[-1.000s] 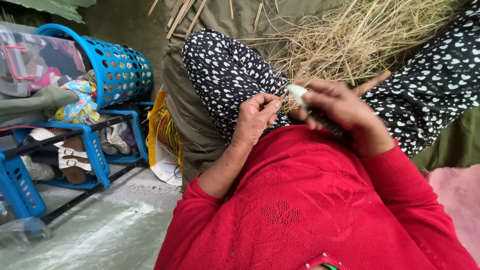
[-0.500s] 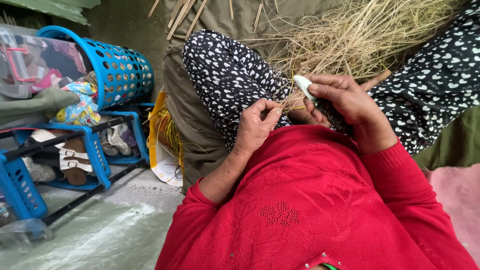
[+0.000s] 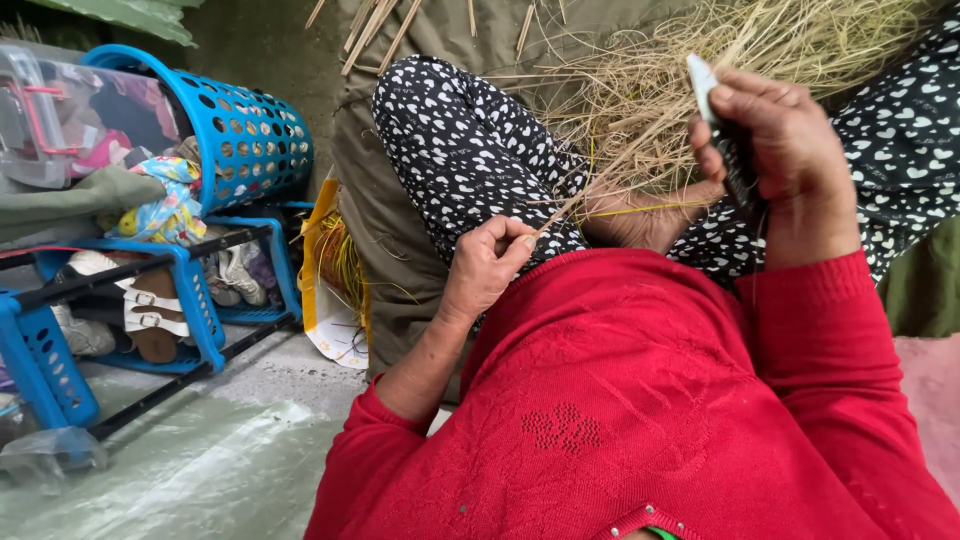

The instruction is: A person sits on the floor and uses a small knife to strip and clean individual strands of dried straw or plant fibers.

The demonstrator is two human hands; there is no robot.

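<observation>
two hands work over a lap covered by a red sweater (image 3: 640,400) and black trousers with white hearts (image 3: 470,150), the widest things in view. beyond the fingers of both hands lies a loose heap of dry straw (image 3: 720,60) on an olive cloth (image 3: 380,210), spreading from just above the knuckles to the top edge. off to the far left of the fingers stands a blue plastic basket (image 3: 250,140) stuffed with clothes, tipped on a blue shoe rack (image 3: 190,290) that carries sandals and shoes; between that rack and the left fingers a yellow and white bag (image 3: 335,290) leans against the cloth. the right hand (image 3: 775,150) is raised, its fingers curled tight around the dark handle of a small knife (image 3: 715,110), the pale blade sticking up just above the fingertips. the left hand (image 3: 490,265) sits lower, its thumb and forefinger pressed together, pinching the near end of a thin straw strand (image 3: 600,175). that strand runs taut from the left fingers up and to the right toward the right fingers, ending in the heap near the knife; whether it touches the blade cannot be told.
</observation>
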